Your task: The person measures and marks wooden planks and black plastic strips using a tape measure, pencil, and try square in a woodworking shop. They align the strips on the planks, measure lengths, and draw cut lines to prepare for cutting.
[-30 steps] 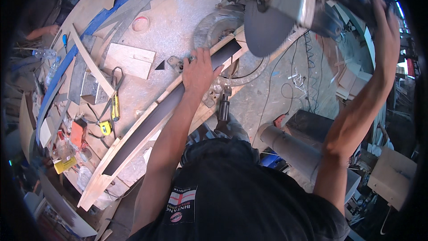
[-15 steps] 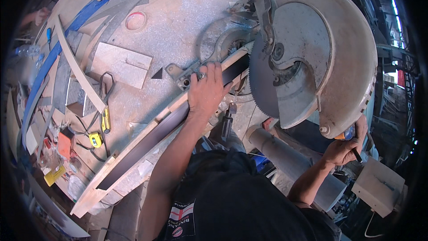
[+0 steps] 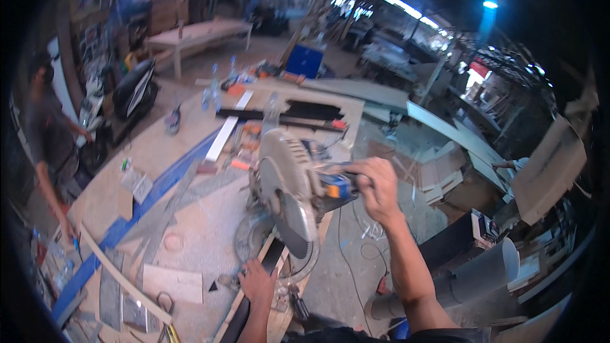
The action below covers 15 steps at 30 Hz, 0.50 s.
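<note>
My right hand is wrapped around the handle of a miter saw, whose toothed blade hangs above its base. My left hand lies over a long wooden piece with a dark face, gripping it near the saw's round table, thumb on one side and fingers across it. The fingertips are close to the blade's lower edge, but the blur hides the exact gap. Beside that hand, a small black triangle and a pale rectangular board lie on the dusty worktop.
At left another person reaches to a blue-handled tool on the worktop. A long blue strip, a curved wood strip, dark bars and bottles lie around. A grey cylinder stands right; a cable runs across the floor.
The view has tilted up to show more of the workshop. My right hand still grips the saw handle and my left hand still holds the wooden piece.
</note>
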Each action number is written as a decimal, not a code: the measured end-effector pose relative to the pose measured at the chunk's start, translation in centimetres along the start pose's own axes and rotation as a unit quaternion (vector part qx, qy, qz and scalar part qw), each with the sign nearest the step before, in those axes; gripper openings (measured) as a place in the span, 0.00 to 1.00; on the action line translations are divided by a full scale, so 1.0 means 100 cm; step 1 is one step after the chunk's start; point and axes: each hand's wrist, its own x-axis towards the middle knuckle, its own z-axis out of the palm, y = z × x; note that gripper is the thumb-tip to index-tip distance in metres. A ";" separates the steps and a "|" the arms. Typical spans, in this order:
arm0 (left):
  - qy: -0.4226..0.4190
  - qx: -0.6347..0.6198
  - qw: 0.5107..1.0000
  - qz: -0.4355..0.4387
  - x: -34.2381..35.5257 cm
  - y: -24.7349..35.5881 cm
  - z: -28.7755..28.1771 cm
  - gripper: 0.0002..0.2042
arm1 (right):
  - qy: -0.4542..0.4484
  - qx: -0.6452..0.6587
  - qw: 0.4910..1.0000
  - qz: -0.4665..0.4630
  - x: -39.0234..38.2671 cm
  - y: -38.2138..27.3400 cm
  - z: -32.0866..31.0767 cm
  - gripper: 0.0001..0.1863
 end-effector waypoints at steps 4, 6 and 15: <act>0.043 -0.015 0.999 0.006 0.006 0.001 0.007 0.39 | 0.027 0.000 1.000 0.011 0.050 0.018 0.015 0.12; 0.055 -0.021 0.998 0.008 0.006 -0.001 0.006 0.40 | 0.011 0.006 0.999 0.042 0.070 0.023 0.021 0.13; 0.036 -0.020 0.999 0.015 0.005 -0.003 0.018 0.41 | -0.008 -0.051 0.997 0.059 0.099 0.058 0.043 0.21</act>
